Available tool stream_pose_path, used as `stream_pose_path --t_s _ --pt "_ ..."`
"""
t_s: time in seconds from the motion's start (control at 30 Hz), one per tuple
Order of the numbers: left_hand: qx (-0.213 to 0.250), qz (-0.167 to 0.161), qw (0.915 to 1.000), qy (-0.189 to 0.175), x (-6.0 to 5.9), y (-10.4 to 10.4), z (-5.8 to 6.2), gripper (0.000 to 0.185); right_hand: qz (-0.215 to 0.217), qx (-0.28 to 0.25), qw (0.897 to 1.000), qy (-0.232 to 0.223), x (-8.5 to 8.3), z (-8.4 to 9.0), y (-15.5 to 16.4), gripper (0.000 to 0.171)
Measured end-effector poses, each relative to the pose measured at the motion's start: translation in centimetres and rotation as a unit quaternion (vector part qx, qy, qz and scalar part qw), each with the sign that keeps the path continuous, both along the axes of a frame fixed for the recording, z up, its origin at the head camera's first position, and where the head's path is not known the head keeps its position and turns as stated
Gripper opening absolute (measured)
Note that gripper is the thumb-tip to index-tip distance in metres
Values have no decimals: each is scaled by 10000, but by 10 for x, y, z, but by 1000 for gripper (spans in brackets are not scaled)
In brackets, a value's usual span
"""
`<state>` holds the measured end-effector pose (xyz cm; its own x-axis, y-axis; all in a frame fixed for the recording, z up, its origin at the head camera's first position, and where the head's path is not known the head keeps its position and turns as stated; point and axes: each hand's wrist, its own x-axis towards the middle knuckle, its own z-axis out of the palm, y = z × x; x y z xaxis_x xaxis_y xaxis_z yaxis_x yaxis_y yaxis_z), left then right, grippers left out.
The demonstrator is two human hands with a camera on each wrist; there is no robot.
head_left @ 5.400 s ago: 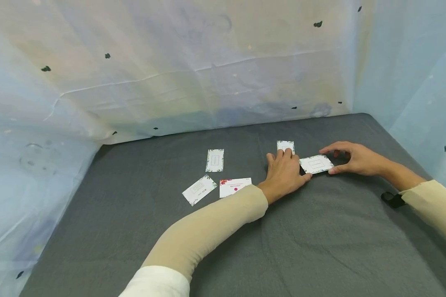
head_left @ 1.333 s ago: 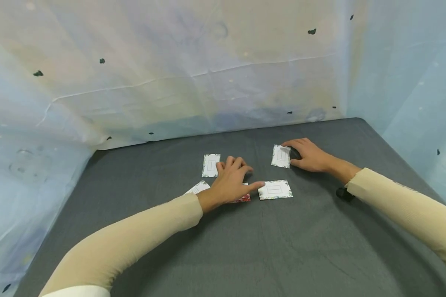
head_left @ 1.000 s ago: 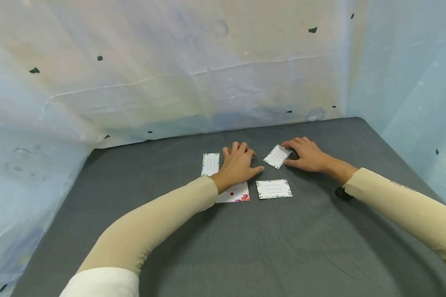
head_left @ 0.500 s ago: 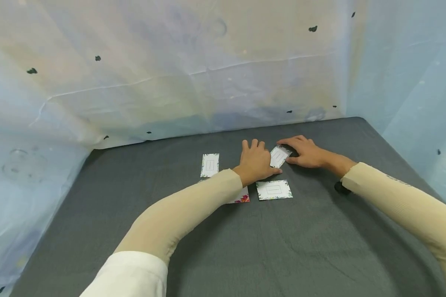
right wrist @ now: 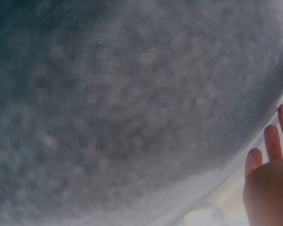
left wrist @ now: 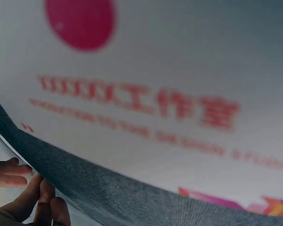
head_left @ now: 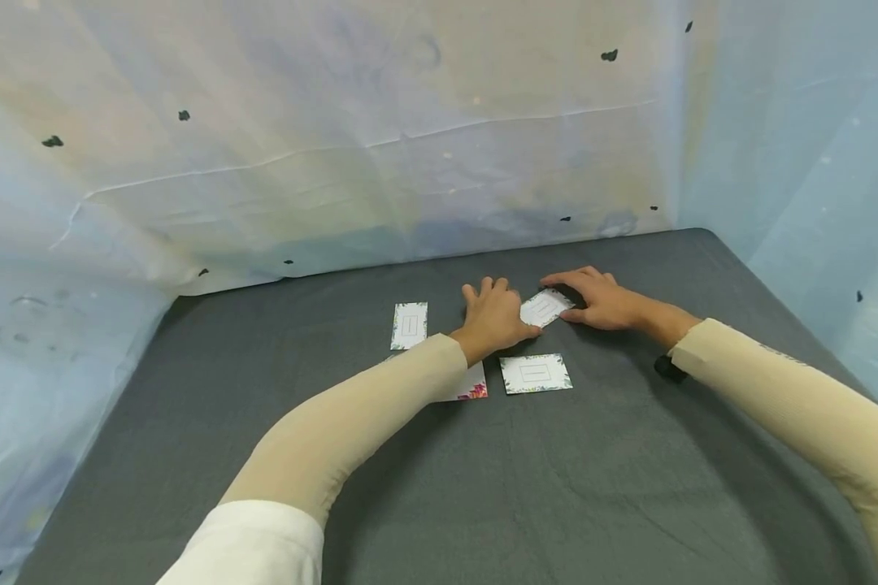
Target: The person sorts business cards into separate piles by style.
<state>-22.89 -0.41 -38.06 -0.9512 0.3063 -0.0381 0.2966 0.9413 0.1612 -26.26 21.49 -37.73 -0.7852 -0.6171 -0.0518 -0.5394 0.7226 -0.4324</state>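
In the head view, a white business card (head_left: 545, 308) with a leafy border lies tilted between the two hands. My right hand (head_left: 600, 301) holds it at the right end, thumb and forefinger on opposite edges. My left hand (head_left: 496, 315) is at its left end, thumb by the lower left corner and fingers reaching forward over the cloth. Below lies a second leafy card (head_left: 536, 374), set lengthwise. A card with red flowers (head_left: 474, 385) is partly covered by the left sleeve; its pink dot and red lettering fill the left wrist view. The right wrist view shows mostly cloth and fingers (right wrist: 272, 141).
Another leafy card (head_left: 410, 326) lies upright to the left of the hands. A further card is almost wholly hidden under the left forearm. Dark grey cloth (head_left: 629, 471) covers the table, and pale fabric walls (head_left: 410, 187) stand behind and at both sides.
Since the earliest frame, one leafy card has come to lie lengthwise beside the flowered card. The left hand then moved right to the upper card, which has turned from upright to slanted in the right hand.
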Motion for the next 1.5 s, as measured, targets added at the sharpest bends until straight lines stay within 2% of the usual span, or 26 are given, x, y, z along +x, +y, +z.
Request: stream_pose_path --t_s 0.13,0.33,0.47,0.67,0.87,1.1,1.23,1.37,1.5 --pt "169 -74 9998 -46 -1 -4 3 43 61 -86 9999 -48 1 0 3 60" --pt "340 -209 9992 29 -3 -15 14 58 160 -144 9998 -45 5 3 5 62" --pt "454 -431 9980 128 -1 -24 19 56 204 -260 9991 268 12 0 6 61" --pt "684 -739 9945 270 8 -38 20 54 277 -565 9958 662 29 1 6 59" --pt "960 -855 9913 271 21 -47 18 54 349 -607 9942 820 44 0 10 61" --pt "1270 -873 9881 -12 50 -44 19 53 379 -711 9929 870 65 2 16 64" --pt "1512 -895 9844 41 63 -42 19 53 391 -822 9915 933 76 -1 20 63" --pt "1431 -932 9853 66 73 -42 13 54 546 -829 9907 926 82 -3 20 58" --pt "1270 -769 9889 107 77 -45 6 54 728 -807 9897 931 84 -4 13 53"
